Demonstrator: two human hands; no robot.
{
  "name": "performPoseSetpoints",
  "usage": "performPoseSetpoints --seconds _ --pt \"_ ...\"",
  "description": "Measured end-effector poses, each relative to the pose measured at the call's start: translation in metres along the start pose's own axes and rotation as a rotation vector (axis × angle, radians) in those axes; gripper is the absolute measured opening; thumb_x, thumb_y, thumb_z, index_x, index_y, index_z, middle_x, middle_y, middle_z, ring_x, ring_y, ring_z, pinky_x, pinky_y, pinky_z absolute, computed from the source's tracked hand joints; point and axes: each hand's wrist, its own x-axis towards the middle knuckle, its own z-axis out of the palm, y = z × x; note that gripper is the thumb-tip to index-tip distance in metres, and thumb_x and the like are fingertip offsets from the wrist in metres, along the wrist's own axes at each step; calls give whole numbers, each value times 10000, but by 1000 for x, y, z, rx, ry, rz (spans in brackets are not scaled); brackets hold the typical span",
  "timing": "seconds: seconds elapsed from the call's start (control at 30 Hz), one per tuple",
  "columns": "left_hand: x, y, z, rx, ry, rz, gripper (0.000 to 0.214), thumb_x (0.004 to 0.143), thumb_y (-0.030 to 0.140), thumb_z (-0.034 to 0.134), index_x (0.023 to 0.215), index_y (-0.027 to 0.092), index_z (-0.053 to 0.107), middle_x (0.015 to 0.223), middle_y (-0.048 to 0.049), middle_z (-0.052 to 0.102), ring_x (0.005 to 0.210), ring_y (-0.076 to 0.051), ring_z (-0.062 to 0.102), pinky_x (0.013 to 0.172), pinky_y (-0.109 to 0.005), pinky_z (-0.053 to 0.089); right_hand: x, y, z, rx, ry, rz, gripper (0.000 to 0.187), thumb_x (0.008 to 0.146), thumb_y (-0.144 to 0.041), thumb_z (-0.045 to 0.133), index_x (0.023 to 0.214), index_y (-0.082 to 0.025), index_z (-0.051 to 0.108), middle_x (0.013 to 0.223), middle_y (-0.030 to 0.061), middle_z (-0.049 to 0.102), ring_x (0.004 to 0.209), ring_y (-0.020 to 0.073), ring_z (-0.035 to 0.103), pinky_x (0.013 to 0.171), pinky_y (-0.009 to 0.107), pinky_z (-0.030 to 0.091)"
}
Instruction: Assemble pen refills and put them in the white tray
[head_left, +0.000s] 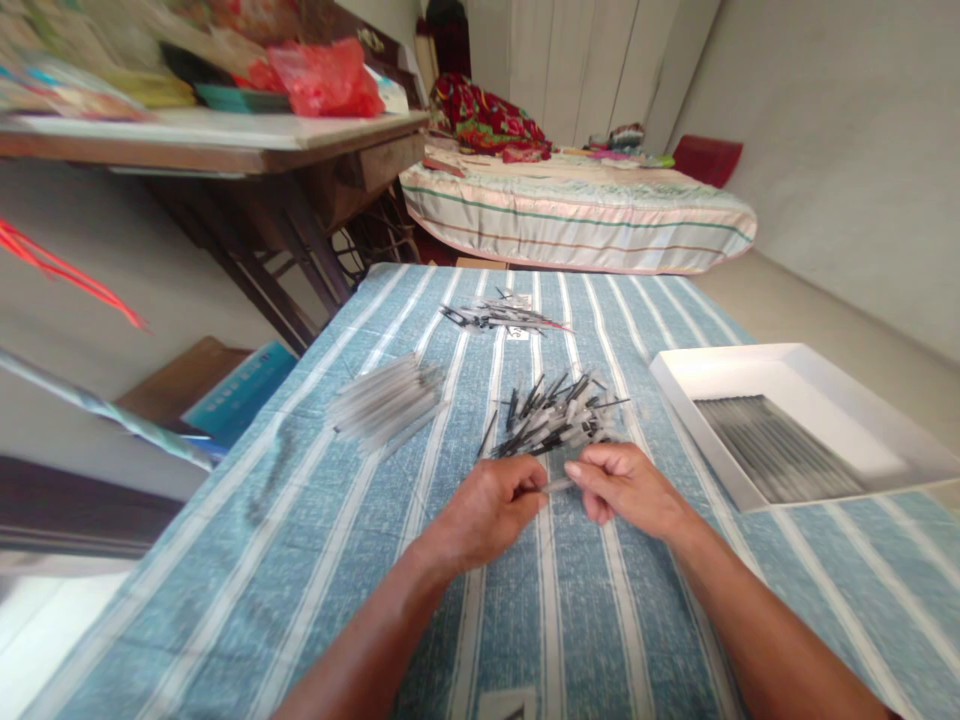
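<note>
My left hand [491, 510] and my right hand [626, 487] meet over the blue striped cloth [300, 560], fingers pinched together on one thin clear pen tube [556, 486] held between them. Just beyond the hands lies a heap of black-tipped pen parts [555, 415]. A bundle of clear pen tubes [386, 405] lies to the left of that heap. A smaller heap of dark parts [499, 316] sits farther back on the cloth.
A white tray [757, 365] with a row of finished pens stands at the right. A wooden table [225, 140] piled with bags and papers is at the left. A bed [577, 215] stands behind.
</note>
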Motion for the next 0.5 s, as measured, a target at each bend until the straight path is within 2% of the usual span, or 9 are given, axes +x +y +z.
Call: performPoseSetpoints --seconds 0.17,0.3,0.4,0.5 --pt "-1 2 5 241 61 125 114 828 174 438 799 189 547 752 -5 563 721 -143 530 651 -241 375 2 4 3 120 64 86 396 772 -481 554 543 -178 444 389 -39 540 319 77 471 331 164 341" --pt "-1 4 7 327 53 121 141 849 194 411 850 199 552 789 -30 576 758 -172 554 666 -263 390 2 1 3 171 97 50 410 777 -486 552 530 -175 450 376 -33 539 302 75 456 321 166 329" --pt "-1 3 6 337 86 99 164 858 212 403 827 193 563 773 -38 578 741 -176 559 654 -266 396 2 0 -5 199 164 -13 390 786 -510 537 604 -166 521 397 -24 557 314 84 465 334 181 353" --pt "-1 2 2 298 211 100 148 848 231 437 842 187 578 824 -48 584 772 -173 557 686 -267 403 1 1 -23 158 307 -60 369 765 -508 569 623 -169 543 436 -22 571 348 84 476 362 192 383"
